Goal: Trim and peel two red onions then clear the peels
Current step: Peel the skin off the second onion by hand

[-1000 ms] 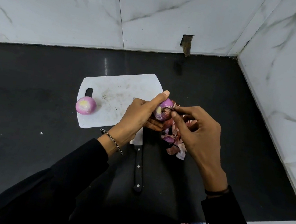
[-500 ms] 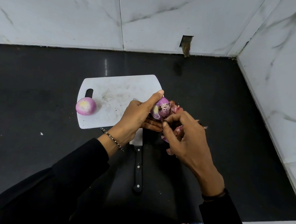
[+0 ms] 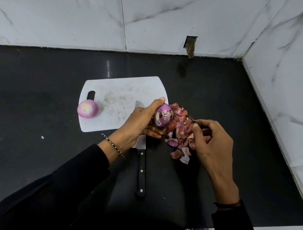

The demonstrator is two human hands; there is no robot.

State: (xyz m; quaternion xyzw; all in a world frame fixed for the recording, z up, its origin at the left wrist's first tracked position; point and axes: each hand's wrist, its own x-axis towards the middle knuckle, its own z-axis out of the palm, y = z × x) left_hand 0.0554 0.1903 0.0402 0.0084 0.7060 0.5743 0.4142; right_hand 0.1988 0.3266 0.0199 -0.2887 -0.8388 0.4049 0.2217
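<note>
Purple and half bare, the second onion point(image 3: 162, 117) sits in the left hand point(image 3: 142, 121), thumb over the top and fingers cupped underneath, held above the right front corner of the cutting board point(image 3: 123, 91). Its trimmed pale end faces the counter's left edge, so its long axis lies roughly level, left to right. Flecks of dark skin cling to it. The right hand point(image 3: 213, 140) is curled, thumb and forefinger pinching what looks like a strip of peel point(image 3: 193, 121) over the peels point(image 3: 180, 136) heaped on the counter point(image 3: 37, 88) just beside the board. I'd worry about the knife point(image 3: 142, 172): its blade lies right under the left wrist, so a dropped hand could meet it. A wet onion might slip, too. The peeled onion point(image 3: 88, 109) rests at the board's left edge, cut end up, and a nudge could roll it off
</note>
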